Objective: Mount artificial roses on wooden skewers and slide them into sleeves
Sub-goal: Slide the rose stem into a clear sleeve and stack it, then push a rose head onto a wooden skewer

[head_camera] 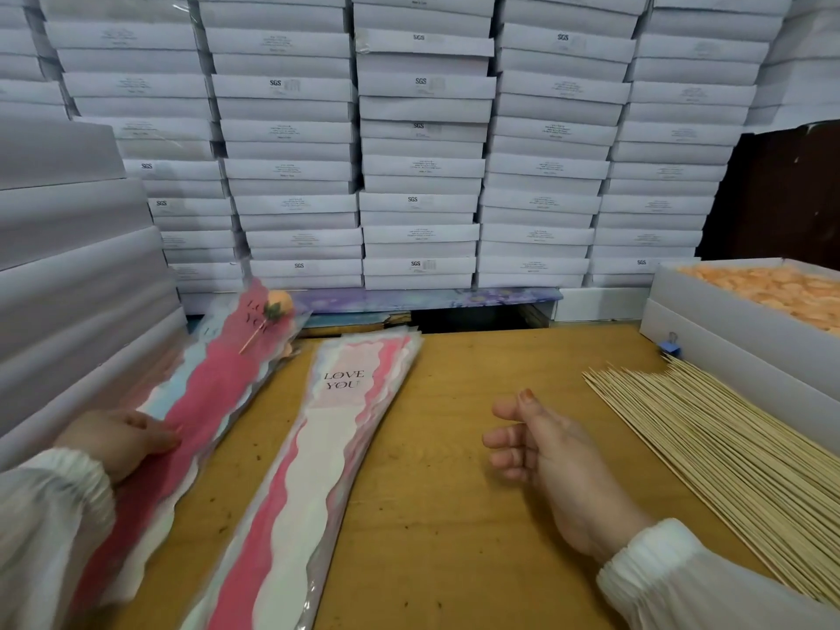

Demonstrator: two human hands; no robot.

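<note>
**Two hands, one rose done, next one to start**

One finished rose on its skewer lies inside a sleeve on top of the pile of filled sleeves at the far left. The left hand rests on the near part of that pile, fingers lying fairly flat on the pink sleeve; it does not seem to grip anything. The right hand hangs over the bare tabletop with fingers loosely curled and nothing in them.

The next job looks like picking up a new stick. The wooden skewers lie in a big fan at the right, just beside the right hand. It would be best to pinch only one stick near its end, so the others do not roll. After that comes a rose head from the box of orange roses at the far right. The empty sleeves, with "LOVE YOU" printed on top, wait in the middle.

There is open wood between the empty sleeves and the skewers, so the right hand has room to move. The left side is tight: stacked white boxes stand right against the filled pile. A wall of white boxes closes off the far edge. The skewer tips point toward the rose box wall, so a long stick should be lifted up first.
</note>
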